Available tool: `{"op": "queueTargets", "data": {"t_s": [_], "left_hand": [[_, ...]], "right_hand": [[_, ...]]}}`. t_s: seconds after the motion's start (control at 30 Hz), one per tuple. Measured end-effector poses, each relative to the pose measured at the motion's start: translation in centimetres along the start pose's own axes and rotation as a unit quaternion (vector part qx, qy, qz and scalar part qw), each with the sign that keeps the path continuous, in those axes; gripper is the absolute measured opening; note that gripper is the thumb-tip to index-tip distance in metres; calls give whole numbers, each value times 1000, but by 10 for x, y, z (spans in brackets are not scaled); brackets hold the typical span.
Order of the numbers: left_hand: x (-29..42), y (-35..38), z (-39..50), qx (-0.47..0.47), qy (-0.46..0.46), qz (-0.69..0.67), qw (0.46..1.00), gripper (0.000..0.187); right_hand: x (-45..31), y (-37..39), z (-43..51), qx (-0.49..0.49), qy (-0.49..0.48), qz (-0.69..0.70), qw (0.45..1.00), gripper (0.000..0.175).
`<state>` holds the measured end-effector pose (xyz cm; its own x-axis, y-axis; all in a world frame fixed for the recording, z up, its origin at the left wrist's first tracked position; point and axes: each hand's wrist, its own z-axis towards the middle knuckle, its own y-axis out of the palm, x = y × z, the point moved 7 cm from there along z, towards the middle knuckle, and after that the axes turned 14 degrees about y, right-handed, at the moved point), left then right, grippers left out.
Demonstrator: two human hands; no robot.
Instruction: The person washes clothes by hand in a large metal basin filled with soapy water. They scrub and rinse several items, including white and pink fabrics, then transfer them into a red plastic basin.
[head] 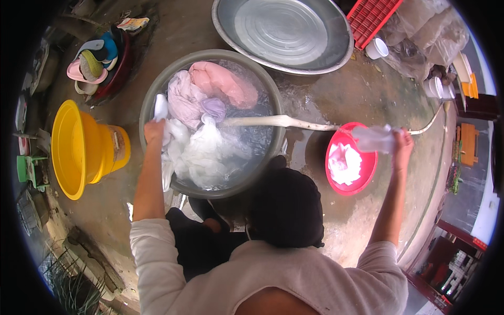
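A large grey basin [212, 195] of water holds white cloths [201, 153], a pale pink cloth [184, 94], a pink cloth [224, 84] and a small lilac cloth [213, 108]. At its left rim, my left hand [154, 130] is closed around white cloth that sticks up past the fist and hangs over the rim. A pale hose [283, 121] runs over the right rim into the basin. Out to the right, my right hand [402, 142] grips a whitish, motion-blurred cloth [374, 138] above a pink basin [367, 182], in which a bright white and pink cloth [344, 163] lies.
Yellow tubs [80, 149] lie tipped at the left. Behind them a dark red basin [118, 75] holds slippers and shoes. A wide metal basin [291, 69] stands at the top, beside a red crate [370, 23] and a white cup [377, 49]. The concrete floor looks wet.
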<state>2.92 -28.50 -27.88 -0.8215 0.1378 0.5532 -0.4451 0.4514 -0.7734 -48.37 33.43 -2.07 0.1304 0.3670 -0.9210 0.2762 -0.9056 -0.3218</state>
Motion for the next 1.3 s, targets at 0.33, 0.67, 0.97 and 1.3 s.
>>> {"op": "queueTargets", "data": {"t_s": [0.33,0.67,0.97,1.3], "left_hand": [[248,-151,-104,88,305,-247,916,15],[297,-80,-110,142,320,-269,897,36],[189,112,-99,-129,459,96,874,49],[207,137,-52,-222,280,104,928,30]], "right_hand": [[160,50,-28,-7,59,-594,802,42],[36,341,-54,-444,9,-88,892,47],[89,434,-58,-386,-271,-292,832,44],[102,509,-43,-464,-133,-584,652,38]]}}
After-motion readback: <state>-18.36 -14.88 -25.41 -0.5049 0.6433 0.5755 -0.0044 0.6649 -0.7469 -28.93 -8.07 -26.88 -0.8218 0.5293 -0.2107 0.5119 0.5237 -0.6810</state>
